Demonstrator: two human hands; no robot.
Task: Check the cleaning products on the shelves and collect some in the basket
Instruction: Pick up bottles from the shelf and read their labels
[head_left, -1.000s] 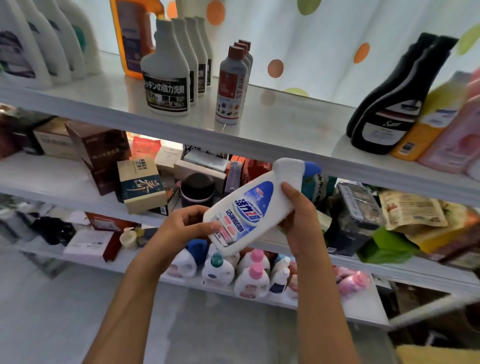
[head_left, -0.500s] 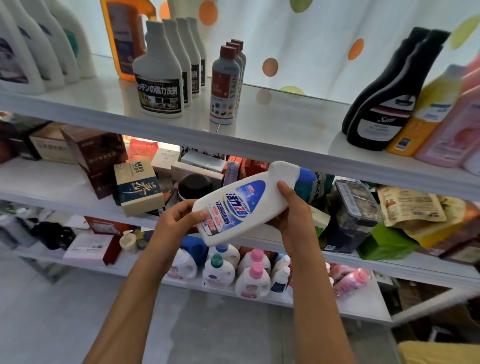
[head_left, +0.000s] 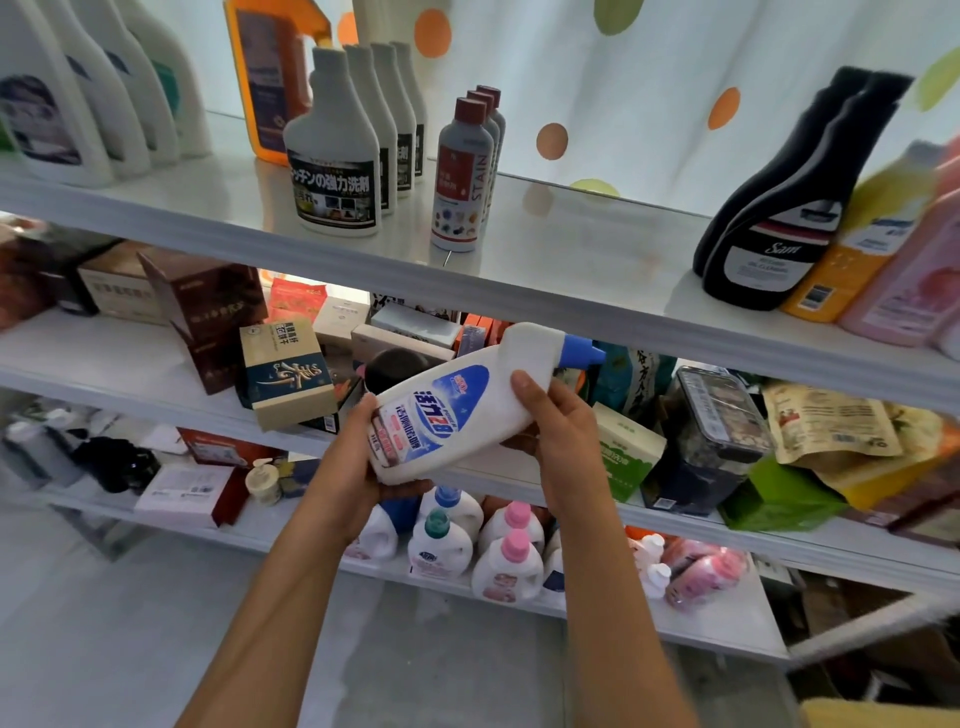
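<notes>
I hold a white cleaner bottle (head_left: 467, 400) with a blue label and a blue cap, tilted, its cap pointing up and to the right, in front of the middle shelf. My left hand (head_left: 358, 462) grips its base from below. My right hand (head_left: 561, 436) grips the bottle's upper body, thumb on the front. The top shelf (head_left: 571, 260) carries white spray-refill bottles (head_left: 332, 156), grey stain-remover bottles (head_left: 462, 176) and black bottles (head_left: 769, 218). A yellow thing (head_left: 878, 712) shows at the bottom right corner; I cannot tell whether it is the basket.
Boxes (head_left: 283, 374) and food pouches (head_left: 826, 431) crowd the middle shelf. Small white bottles with pink and teal caps (head_left: 504, 561) stand on the lower shelf. An orange jug (head_left: 270, 73) and large white bottles (head_left: 62, 93) stand at the top left. Grey floor lies below.
The bottle has tipped flatter and turned so that its blue cap shows past the neck. My left hand has slid under the base. The view shifted slightly right.
</notes>
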